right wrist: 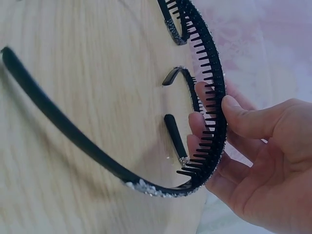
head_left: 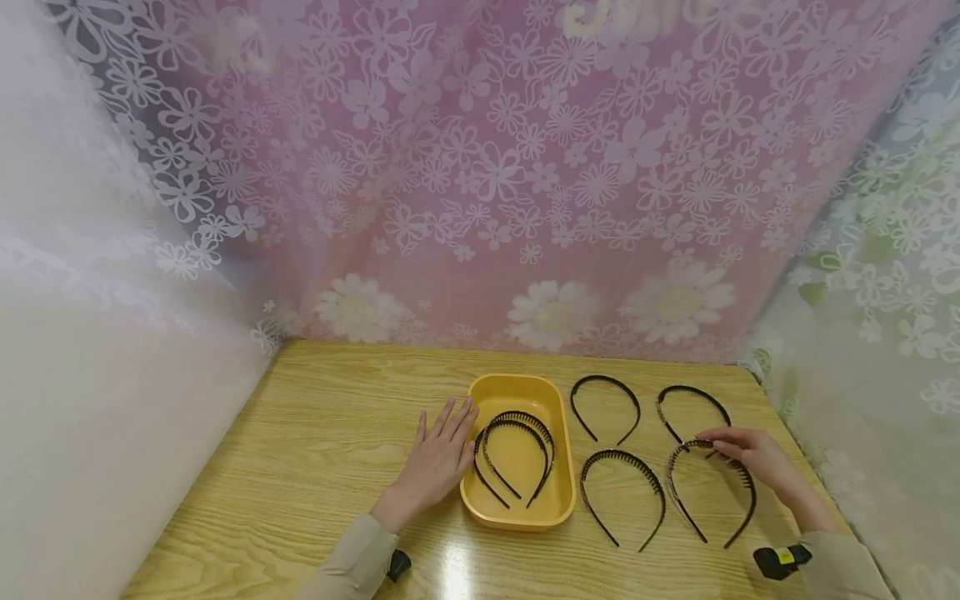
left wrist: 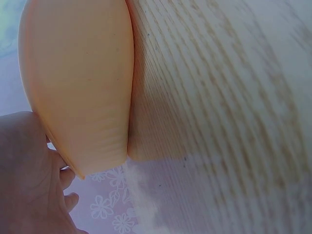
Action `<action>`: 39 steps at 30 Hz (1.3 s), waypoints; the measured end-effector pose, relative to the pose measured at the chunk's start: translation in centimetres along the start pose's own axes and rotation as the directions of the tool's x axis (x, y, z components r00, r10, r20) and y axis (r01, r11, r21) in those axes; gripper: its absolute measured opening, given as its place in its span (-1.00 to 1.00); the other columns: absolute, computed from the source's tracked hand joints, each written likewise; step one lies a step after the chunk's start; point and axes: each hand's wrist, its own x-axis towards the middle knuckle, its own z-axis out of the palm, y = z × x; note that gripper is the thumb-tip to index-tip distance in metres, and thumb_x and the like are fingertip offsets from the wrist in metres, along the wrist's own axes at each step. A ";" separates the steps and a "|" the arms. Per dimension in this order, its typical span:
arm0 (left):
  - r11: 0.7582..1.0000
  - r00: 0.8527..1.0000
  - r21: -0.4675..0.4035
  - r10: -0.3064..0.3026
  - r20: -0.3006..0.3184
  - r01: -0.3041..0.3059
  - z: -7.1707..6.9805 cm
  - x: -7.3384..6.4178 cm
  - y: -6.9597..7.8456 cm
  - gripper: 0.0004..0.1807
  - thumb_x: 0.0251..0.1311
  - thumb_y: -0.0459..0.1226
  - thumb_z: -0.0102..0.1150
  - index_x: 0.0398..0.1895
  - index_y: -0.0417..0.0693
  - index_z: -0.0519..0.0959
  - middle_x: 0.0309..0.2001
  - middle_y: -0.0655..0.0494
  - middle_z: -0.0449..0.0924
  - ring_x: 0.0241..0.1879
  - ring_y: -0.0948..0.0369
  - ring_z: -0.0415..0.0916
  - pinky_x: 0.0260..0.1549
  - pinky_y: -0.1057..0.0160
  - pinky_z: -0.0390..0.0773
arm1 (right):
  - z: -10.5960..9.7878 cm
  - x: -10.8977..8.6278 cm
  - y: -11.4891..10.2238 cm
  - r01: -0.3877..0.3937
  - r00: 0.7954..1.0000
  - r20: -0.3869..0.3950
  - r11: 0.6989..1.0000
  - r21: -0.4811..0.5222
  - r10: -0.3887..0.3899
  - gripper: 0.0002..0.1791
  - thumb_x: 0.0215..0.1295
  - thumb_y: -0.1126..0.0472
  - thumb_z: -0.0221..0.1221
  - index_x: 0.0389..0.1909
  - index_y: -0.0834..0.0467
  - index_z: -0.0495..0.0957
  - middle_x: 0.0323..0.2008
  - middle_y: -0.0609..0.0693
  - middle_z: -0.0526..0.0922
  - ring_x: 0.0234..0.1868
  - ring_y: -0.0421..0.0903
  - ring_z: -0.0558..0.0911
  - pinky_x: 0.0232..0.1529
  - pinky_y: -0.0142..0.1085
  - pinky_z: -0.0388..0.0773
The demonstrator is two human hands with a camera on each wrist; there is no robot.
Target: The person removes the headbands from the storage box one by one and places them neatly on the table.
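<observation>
My right hand pinches the top of a black toothed headband at the front right of the table. In the right wrist view, thumb and fingers hold the band, its teeth pointing inward and sparkly trim along its outside. My left hand rests at the left rim of a yellow tray, fingers extended and spread. Two dark headbands lie overlapping inside this tray. The left wrist view shows the tray's outer side wall beside the hand.
Right of the tray, other black headbands lie on the wood-grain table: one at back left, one at back right, one in front. A pink floral curtain hangs behind, with pale cloth at both sides.
</observation>
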 end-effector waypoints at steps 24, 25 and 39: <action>1.000 1.000 0.004 -0.002 -0.006 0.002 0.2 0.0 -0.1 -0.42 0.59 -0.15 -0.15 0.59 -0.09 0.17 0.61 0.01 0.01 0.59 -0.08 -0.09 0.43 -0.40 -0.07 | 0.2 -0.5 1.7 -0.077 0.996 0.040 0.994 -0.076 0.080 -0.64 0.56 0.25 0.05 0.21 0.34 0.58 0.13 0.33 0.63 -0.17 -0.22 0.70 -0.23 -0.29 0.65; 1.000 1.000 0.004 -0.003 -0.007 0.003 0.2 0.0 -0.1 -0.42 0.59 -0.15 -0.15 0.59 -0.09 0.17 0.61 0.02 0.01 0.59 -0.08 -0.09 0.43 -0.40 -0.08 | 0.2 -0.5 1.7 -0.080 0.996 0.041 0.994 -0.079 0.083 -0.64 0.55 0.25 0.06 0.21 0.34 0.59 0.12 0.33 0.64 -0.18 -0.22 0.70 -0.24 -0.29 0.65; 1.000 1.000 -0.001 -0.008 -0.010 0.008 0.2 0.0 0.1 -0.42 0.60 -0.14 -0.16 0.59 -0.09 0.16 0.62 0.03 0.01 0.60 -0.07 -0.11 0.44 -0.39 -0.11 | -0.2 -0.6 1.5 -0.051 0.997 0.039 0.979 -0.199 0.060 -0.68 0.45 0.30 0.17 0.12 0.35 0.64 0.12 0.41 0.60 -0.03 0.27 0.67 -0.21 -0.15 0.68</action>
